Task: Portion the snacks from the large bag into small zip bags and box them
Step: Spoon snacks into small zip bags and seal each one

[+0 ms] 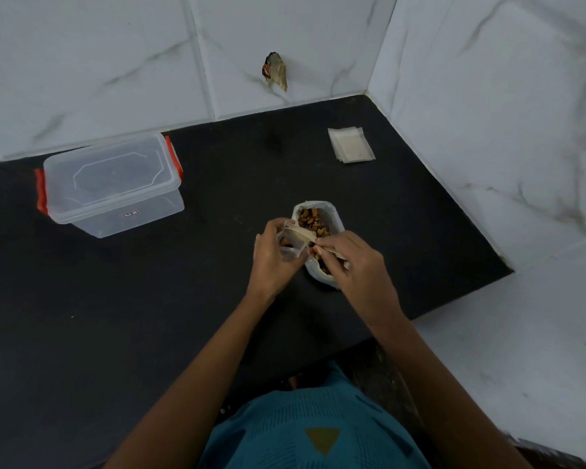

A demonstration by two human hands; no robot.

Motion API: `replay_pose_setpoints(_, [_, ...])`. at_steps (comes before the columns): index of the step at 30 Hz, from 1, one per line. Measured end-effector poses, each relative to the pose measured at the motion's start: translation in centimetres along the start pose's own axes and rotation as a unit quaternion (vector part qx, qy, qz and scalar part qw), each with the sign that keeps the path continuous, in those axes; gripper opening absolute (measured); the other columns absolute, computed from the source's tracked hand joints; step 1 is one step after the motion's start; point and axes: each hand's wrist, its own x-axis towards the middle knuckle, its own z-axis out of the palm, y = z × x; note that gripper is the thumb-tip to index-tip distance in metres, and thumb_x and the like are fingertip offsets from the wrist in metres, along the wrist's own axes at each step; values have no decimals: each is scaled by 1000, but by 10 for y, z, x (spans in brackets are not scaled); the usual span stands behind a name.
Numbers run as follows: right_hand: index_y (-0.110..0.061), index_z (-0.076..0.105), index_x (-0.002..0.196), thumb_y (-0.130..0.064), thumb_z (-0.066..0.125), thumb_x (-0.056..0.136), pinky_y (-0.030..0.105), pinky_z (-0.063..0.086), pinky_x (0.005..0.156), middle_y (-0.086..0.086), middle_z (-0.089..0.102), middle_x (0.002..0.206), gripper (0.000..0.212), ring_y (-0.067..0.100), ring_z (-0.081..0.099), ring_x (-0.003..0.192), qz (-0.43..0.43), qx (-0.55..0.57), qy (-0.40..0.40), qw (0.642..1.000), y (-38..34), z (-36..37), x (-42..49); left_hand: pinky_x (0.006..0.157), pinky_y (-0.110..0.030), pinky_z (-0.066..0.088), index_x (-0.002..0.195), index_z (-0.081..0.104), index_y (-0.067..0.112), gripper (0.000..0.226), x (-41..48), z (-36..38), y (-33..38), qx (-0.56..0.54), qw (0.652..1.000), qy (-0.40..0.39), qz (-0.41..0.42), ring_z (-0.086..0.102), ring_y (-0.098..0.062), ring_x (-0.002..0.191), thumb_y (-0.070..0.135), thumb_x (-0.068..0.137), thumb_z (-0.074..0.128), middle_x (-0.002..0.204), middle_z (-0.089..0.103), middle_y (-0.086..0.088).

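A large open plastic bag of brown snacks stands in the middle of the black counter. A small zip bag with a few brown pieces inside is held over its near left rim. My left hand grips the small bag from the left. My right hand pinches the small bag's top strip from the right, above the large bag. A clear plastic box with orange clips and its lid on sits at the left. Several flat zip bags lie stacked at the back right.
White marble-tiled walls close the counter at the back and right. A crumpled wrapper hangs on the back wall. The counter's front edge runs in front of my teal shirt.
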Motion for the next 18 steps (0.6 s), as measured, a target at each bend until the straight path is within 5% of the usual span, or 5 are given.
replay_pose_setpoints(4, [1,66,94,-18,53,85,14,48,78,11,66,88,25,5,60,84,20,27,22,999,4,-2,-1,94,-41,48,120,43,24,55,3,2,-9,-1,1000,-2,-3,46,-18,119,23,75,75,124,52,2])
replay_pose_setpoints(7, [-4,66,96,-7,61,85,7,48,66,3,65,85,12,-6,59,76,128,106,55,985,6,-8,2,89,-26,49,120,43,19,53,4,2,-10,-16,1000,1,-7,48,-11,117,17,77,73,124,51,1])
replay_pose_setpoints(12, [-8,64,96,-8,58,88,11,49,60,-4,62,75,10,-1,59,61,277,154,117,941,31,-14,10,78,-11,45,116,44,18,44,1,-2,-9,-51,999,-2,-19,47,-5,112,7,80,67,117,50,8])
replay_pose_setpoints(18, [-15,62,95,-9,56,90,10,49,65,0,62,86,10,4,59,74,301,112,104,941,54,14,13,75,-5,42,122,42,18,48,7,1,-14,-81,995,-33,-54,42,0,113,3,82,63,118,44,17])
